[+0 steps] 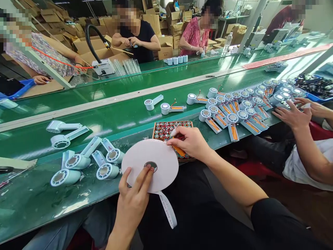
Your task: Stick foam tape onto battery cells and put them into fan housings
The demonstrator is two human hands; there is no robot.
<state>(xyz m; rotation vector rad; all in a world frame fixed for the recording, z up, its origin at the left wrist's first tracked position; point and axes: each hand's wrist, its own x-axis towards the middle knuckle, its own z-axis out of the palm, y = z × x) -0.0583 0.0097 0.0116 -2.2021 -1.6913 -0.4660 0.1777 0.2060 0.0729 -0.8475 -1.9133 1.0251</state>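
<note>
While the left hand [136, 194] holds a white roll [165, 159] upright with its face turned to the wearer, two of its fingertips press at the hub hole and its thumb lies near the roll's left edge. At the upper right rim, the right hand's [191, 139] grip has thumb and forefinger bent toward each other; I cannot tell whether they pinch the edge. An orange cell [179, 151] shows just under that hand, and from the bottom of the roll a printed strip [169, 210] hangs loose.

Behind the roll, a shallow box [191, 160] of upright cells sits on the green worktop [39, 205]. Left of the roll, four pale blue housings [66, 177] lie on the worktop with their handles pointing away. Two more lie on the belt [111, 118] beyond.

To the right, a crowd of similar housings [234, 130] shows orange cells in their handles. A co-worker's hands [296, 114] are at its far end, near a blue bin [316, 99] of black parts. Across the line, people work before stacked cartons [166, 52].
</note>
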